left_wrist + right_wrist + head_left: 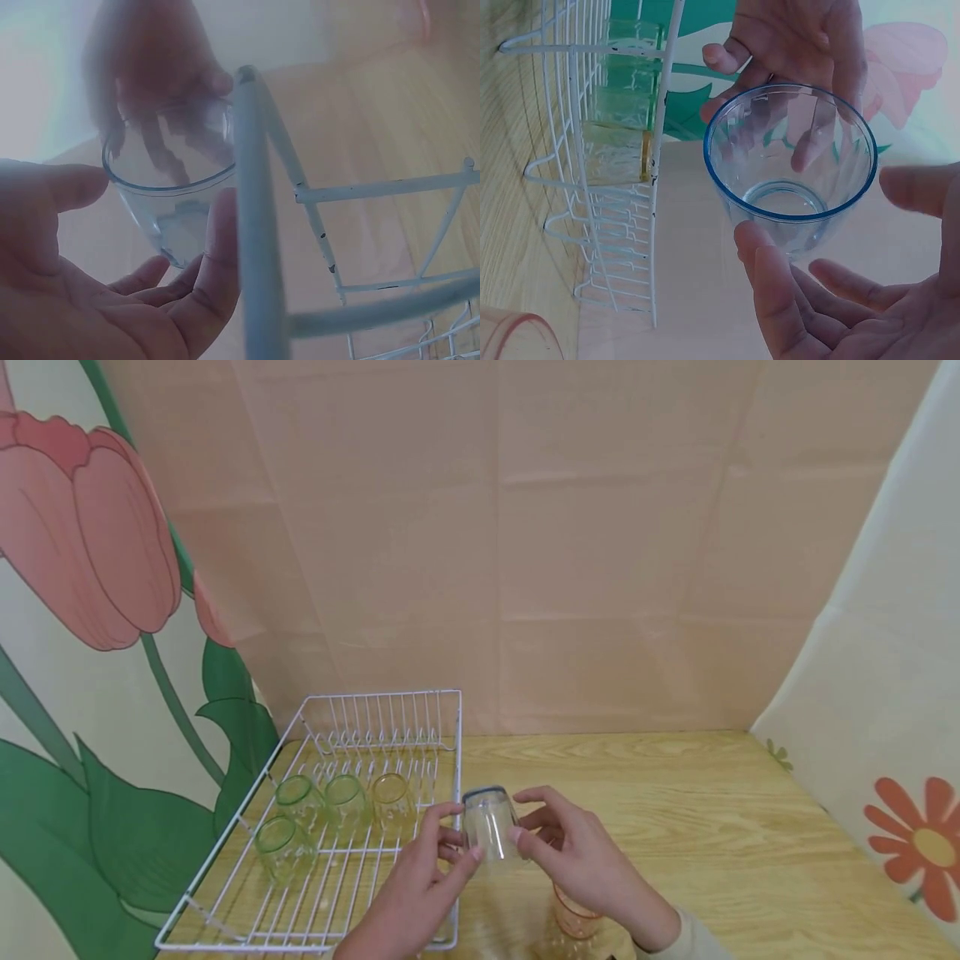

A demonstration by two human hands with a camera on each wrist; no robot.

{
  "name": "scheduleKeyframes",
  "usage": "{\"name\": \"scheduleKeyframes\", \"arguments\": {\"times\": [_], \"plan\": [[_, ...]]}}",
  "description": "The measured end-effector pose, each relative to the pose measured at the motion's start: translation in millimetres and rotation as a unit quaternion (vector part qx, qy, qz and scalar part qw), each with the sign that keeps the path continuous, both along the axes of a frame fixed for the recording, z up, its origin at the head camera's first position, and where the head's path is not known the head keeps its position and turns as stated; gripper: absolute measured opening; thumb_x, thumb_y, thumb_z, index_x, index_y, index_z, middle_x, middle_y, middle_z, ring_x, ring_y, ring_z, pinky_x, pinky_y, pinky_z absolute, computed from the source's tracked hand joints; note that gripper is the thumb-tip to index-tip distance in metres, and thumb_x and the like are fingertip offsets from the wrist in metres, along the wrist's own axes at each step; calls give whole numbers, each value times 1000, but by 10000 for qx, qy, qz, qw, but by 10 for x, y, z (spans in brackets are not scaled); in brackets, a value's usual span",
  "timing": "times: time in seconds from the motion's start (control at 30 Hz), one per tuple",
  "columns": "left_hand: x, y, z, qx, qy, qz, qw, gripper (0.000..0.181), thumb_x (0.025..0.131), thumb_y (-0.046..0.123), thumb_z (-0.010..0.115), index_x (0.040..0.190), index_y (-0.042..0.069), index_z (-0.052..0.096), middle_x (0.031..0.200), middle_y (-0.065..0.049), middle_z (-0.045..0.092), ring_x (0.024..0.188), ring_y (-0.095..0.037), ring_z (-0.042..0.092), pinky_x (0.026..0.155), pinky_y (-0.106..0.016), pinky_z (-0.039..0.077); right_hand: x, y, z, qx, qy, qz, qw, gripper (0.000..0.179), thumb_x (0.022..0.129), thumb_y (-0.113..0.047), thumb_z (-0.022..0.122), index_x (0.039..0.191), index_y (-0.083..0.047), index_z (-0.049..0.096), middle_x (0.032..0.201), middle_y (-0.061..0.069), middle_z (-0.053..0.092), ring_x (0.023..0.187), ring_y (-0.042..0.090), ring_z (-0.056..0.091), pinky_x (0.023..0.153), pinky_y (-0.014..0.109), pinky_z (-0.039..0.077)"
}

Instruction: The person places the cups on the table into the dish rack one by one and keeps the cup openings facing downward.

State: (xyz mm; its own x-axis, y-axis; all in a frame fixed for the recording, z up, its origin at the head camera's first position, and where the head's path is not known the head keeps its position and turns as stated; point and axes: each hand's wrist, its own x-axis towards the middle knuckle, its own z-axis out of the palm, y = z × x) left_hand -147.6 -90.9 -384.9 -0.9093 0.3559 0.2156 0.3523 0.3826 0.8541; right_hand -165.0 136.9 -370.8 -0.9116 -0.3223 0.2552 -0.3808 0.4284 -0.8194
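A clear drinking glass with a blue rim is held up between both hands, just right of the white wire rack. The left hand grips its left side with curled fingers and thumb. On the other side, the right hand holds the glass with thumb and fingertips. In the right wrist view, the mouth of the blue-rimmed glass faces the camera, and nothing shows inside it. A rack bar covers part of the glass in the left wrist view.
The white wire dish rack stands on the wood-grain table at the left. Three green glasses and an amber glass sit in it. An orange-pink glass stands below the right hand, partly hidden.
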Motion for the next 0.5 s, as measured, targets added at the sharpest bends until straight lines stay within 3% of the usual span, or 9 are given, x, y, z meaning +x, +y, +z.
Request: {"name": "scheduleKeyframes", "arguments": {"times": [0.17,0.5], "plan": [[2,-1,3,3,-155,-56,9999,55,100,48,56,141,18,36,117,-6,64,98,-14,61,72,-27,54,-13,2,-8,-139,-200,-129,9996,46,100,-34,63,135,-7,52,103,10,72,75,16,69,64,28,55],[-6,7,20,112,-376,-15,9992,59,97,42,64,141,15,34,120,-9,62,100,-18,60,72,-28,54,-7,-15,-40,186,13,-197,9996,49,93,-37,71,131,-9,59,105,7,70,77,9,66,63,26,54]]}}
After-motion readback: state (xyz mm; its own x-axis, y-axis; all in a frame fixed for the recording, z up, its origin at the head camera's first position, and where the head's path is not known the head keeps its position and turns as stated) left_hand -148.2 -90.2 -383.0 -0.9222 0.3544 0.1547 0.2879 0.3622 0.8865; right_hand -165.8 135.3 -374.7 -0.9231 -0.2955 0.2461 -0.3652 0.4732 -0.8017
